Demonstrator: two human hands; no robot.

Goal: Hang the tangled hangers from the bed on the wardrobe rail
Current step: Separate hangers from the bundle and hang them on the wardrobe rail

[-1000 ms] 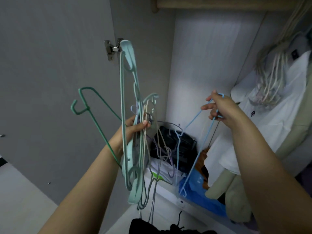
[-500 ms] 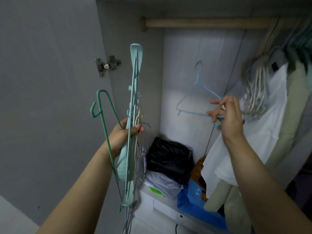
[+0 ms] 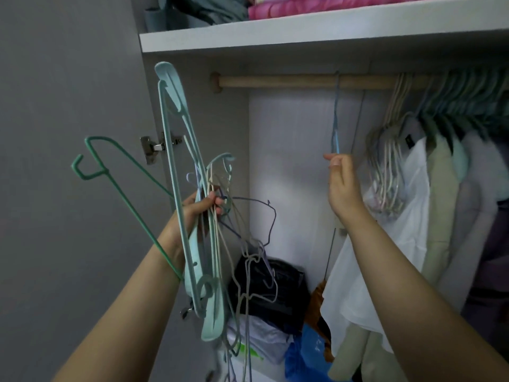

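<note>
Left hand [image 3: 199, 209] raised at near left, fingers curled tight round a tangled bundle of hangers [image 3: 212, 244]: pale mint plastic ones standing tallest, thin cream and lilac wire ones drooping below and to the right, a dark green wire hanger [image 3: 115, 183] sticking out to the left with its hook open. Bundle held in front of the grey wardrobe door [image 3: 68, 133] and its metal hinge [image 3: 157, 146], well apart from the wooden rail [image 3: 275, 81].

Right hand [image 3: 343, 186] lifted farther in, thumb and fingertips pinching the lower end of a single blue hanger [image 3: 335, 119]. Hook of that hanger over the rail, body seen edge-on and hanging straight down to the hand.

Farther right on the rail, a cluster of cream hangers [image 3: 385, 161], then shirts [image 3: 440, 202] in white, pale green and grey packed side by side. Above the rail, a white shelf [image 3: 303, 31] carrying folded pink and dark fabric. Low in the wardrobe, a black bag [image 3: 275, 288] on folded clothes, a blue plastic bag [image 3: 311, 357] just right of it.
</note>
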